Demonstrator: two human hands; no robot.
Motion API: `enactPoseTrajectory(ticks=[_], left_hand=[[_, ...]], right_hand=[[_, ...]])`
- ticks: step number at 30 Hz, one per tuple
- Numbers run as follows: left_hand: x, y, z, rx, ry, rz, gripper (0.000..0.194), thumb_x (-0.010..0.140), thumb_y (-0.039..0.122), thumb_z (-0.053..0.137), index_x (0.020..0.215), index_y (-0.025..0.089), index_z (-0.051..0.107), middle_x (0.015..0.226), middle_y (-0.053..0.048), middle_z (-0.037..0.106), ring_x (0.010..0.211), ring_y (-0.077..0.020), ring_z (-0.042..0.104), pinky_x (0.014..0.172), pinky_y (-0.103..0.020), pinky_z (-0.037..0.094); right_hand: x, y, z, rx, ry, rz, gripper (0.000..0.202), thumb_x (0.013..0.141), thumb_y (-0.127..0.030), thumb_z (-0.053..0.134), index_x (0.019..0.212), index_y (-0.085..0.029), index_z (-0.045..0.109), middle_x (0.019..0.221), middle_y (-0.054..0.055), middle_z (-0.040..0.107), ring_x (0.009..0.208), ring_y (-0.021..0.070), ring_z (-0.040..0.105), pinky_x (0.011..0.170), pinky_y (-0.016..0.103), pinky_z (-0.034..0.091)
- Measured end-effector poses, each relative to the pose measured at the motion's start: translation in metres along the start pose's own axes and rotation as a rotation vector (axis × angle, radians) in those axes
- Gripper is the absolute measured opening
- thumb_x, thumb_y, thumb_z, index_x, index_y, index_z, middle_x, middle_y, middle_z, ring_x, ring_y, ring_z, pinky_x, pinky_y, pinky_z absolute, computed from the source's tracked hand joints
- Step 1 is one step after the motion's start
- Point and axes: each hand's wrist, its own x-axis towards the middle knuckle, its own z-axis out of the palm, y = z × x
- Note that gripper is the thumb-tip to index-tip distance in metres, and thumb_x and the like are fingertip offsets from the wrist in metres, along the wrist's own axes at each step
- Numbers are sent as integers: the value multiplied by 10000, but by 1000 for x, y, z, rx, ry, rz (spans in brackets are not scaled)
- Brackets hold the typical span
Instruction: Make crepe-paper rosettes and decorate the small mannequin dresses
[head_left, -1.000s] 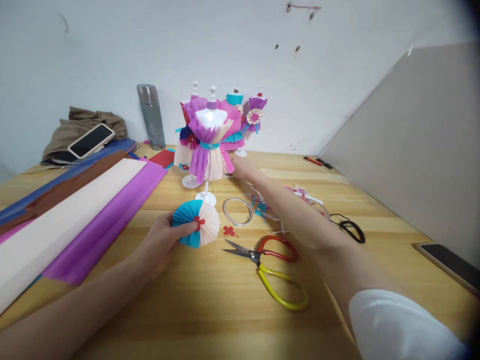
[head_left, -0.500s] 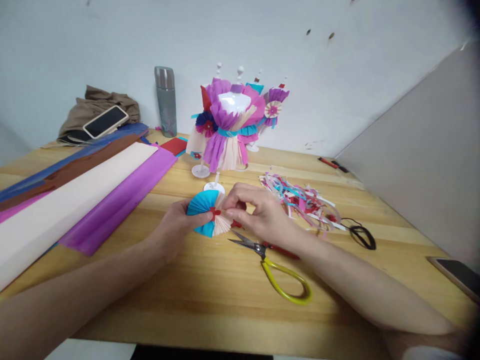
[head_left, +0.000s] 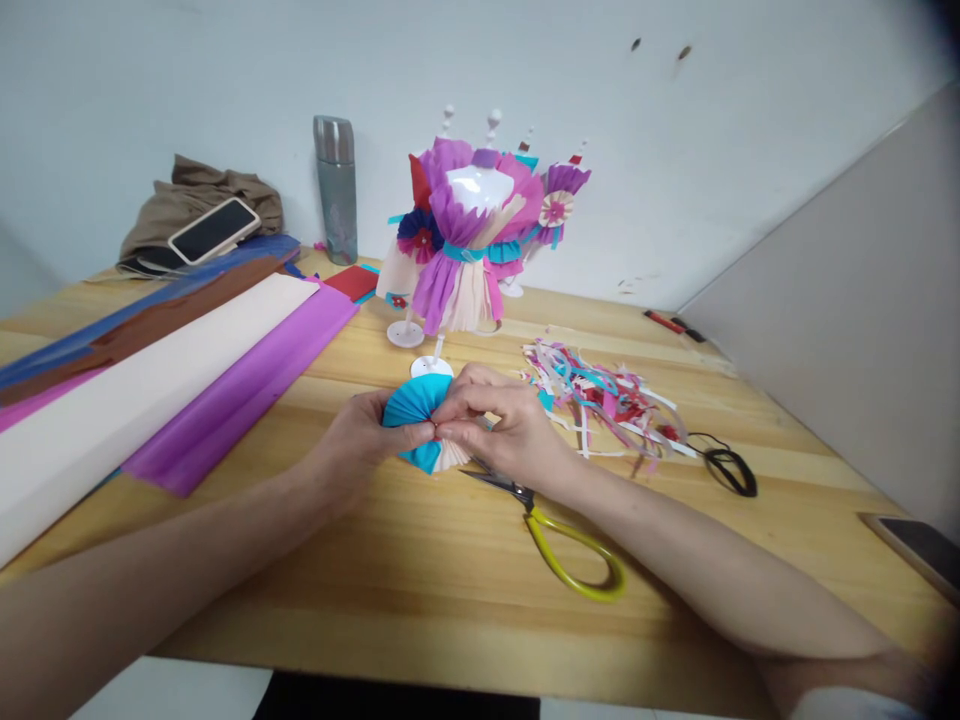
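Observation:
A pleated round paper rosette [head_left: 414,402], half bright blue and half cream, is gripped at its left side by my left hand [head_left: 367,430], thumb lying across the front. At the rosette's centre, my right hand [head_left: 504,420] has thumb and forefinger pinched together; the fingertips cover the middle, so any small piece between them is hidden. Yellow-handled scissors [head_left: 574,555] lie on the table just below my right hand, blades toward the rosette. Directly behind stands a small white dress form [head_left: 480,188] clothed in purple, pink and cream crepe paper with a blue belt.
Folded crepe paper sheets [head_left: 247,385] cover the table's left side. A heap of paper scraps [head_left: 600,390] lies to the right, near a black cord loop [head_left: 731,470]. A flask [head_left: 337,190], a phone [head_left: 215,230] on brown cloth and more dressed forms [head_left: 562,195] stand behind.
My right hand has moved left onto the rosette's centre, now covering the red flower that showed there. The view has shifted slightly.

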Motion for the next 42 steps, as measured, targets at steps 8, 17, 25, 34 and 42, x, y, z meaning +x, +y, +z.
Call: enactPoseTrajectory(ticks=[8, 17, 25, 34, 42], left_hand=[[1, 0, 0, -15, -30, -16, 330, 562, 339, 853, 792, 128, 745, 749, -44, 720, 699, -186, 636, 704, -301, 490], [-2, 5, 5, 105, -7, 63, 201, 573, 296, 837, 658, 161, 715, 616, -3, 650, 587, -138, 557, 594, -259, 437], [-7, 3, 9, 137, 20, 77, 200, 545, 256, 845, 600, 164, 677, 564, 26, 589, 551, -107, 493, 543, -232, 383], [-3, 2, 9, -72, 5, -41, 378, 479, 322, 905, 732, 125, 704, 682, -20, 674, 637, -148, 582, 634, -271, 475], [-2, 5, 3, -147, 60, -59, 421, 464, 312, 927, 785, 115, 738, 723, -35, 707, 637, -137, 608, 626, -263, 505]], right_hand=[[1, -6, -3, 33, -8, 113, 64, 757, -183, 717, 700, -186, 687, 692, -14, 566, 655, 101, 509, 616, 237, 399], [3, -9, -1, 187, -31, 311, 103, 661, -136, 706, 623, -172, 618, 638, -38, 512, 594, 85, 457, 563, 227, 366], [4, -7, 1, 368, -89, 425, 254, 606, -275, 802, 614, -167, 573, 563, -57, 480, 529, 77, 424, 499, 221, 332], [5, 0, -2, 686, -91, 534, 389, 519, -328, 901, 602, -150, 564, 566, -42, 550, 525, 67, 470, 512, 211, 363], [7, 4, -19, 662, -37, 430, 299, 678, -340, 786, 684, -180, 533, 572, -56, 541, 480, 61, 446, 474, 203, 353]])
